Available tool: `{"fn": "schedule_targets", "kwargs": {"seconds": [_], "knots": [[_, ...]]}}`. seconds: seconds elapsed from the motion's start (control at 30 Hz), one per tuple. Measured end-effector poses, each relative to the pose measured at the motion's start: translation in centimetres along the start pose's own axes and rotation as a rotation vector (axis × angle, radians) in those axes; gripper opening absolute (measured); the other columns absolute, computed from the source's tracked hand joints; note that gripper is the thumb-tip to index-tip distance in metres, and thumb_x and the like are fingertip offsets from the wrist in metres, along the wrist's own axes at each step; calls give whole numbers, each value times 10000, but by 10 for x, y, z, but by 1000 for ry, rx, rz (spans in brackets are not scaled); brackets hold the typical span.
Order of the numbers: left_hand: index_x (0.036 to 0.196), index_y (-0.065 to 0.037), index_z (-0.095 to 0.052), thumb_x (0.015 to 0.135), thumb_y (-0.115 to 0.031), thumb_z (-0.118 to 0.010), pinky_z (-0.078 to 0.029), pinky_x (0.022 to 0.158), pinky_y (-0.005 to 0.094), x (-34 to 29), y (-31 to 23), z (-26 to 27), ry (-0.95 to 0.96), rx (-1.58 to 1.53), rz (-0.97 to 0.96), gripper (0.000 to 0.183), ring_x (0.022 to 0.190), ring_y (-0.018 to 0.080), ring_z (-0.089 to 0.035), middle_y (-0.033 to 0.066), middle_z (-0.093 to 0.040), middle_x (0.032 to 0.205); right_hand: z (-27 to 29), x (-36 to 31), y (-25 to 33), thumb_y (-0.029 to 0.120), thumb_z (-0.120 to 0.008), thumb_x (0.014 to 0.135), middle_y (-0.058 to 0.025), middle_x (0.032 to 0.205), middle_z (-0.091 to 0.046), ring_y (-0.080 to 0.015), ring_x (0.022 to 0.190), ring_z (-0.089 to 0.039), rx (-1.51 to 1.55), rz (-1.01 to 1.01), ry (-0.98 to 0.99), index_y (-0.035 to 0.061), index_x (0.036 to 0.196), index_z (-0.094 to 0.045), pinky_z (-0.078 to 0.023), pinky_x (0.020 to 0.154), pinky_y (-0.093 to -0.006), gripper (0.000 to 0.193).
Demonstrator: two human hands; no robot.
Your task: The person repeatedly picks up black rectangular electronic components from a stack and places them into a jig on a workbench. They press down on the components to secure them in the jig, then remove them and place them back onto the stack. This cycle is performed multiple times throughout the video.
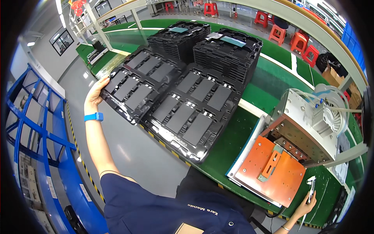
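Note:
At the left, my left hand (95, 93) grips the outer edge of a black plastic tray (118, 104), its fingers partly hidden by the rim. That tray juts past the bench edge and carries several flat dark grey rectangular pieces (139, 97) in its pockets. Beside it lies a second black tray (171, 136) with similar pieces (198, 128). Over at the lower right, my right hand (305, 206) is closed around a silver caliper (312, 184), jaws pointing away from me. An orange plate (253, 156) of a press-like fixture is just left of that hand.
Two tall stacks of black trays (226, 58) (175, 41) stand behind. The metal fixture (300, 121) rises at the right on the green bench (222, 156). A blue rack (58, 156) is on the left; red stools (277, 34) are beyond the rail.

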State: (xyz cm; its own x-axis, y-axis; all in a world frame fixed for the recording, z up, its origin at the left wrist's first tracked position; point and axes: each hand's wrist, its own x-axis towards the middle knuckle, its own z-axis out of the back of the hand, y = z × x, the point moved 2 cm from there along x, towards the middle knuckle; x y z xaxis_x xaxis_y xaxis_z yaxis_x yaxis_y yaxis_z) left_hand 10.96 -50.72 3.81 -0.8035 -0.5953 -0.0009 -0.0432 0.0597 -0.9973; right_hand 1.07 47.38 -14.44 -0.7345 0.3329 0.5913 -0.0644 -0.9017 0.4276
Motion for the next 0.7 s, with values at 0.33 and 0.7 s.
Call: {"fn": "schedule_targets", "kwargs": {"seconds": [0.33, 0.7], "knots": [[1347, -1, -524, 923, -147, -649, -507, 942, 289, 35, 87, 44, 4, 12, 61, 465, 1066, 153, -628, 73, -631, 1248, -5, 5, -15, 165, -641, 948, -45, 871, -529, -153, 792, -532, -18, 18, 32, 49, 1263, -623, -447, 674, -306, 336], [1253, -41, -638, 844, -340, -733, -481, 951, 313, 46, 134, 11, -218, 895, -134, 515, 1084, 226, -645, 144, -672, 1202, 14, 8, 35, 250, -782, 839, -143, 827, -677, -301, 725, -652, -120, 227, -138, 24, 1026, -731, -535, 658, -391, 298]]}}
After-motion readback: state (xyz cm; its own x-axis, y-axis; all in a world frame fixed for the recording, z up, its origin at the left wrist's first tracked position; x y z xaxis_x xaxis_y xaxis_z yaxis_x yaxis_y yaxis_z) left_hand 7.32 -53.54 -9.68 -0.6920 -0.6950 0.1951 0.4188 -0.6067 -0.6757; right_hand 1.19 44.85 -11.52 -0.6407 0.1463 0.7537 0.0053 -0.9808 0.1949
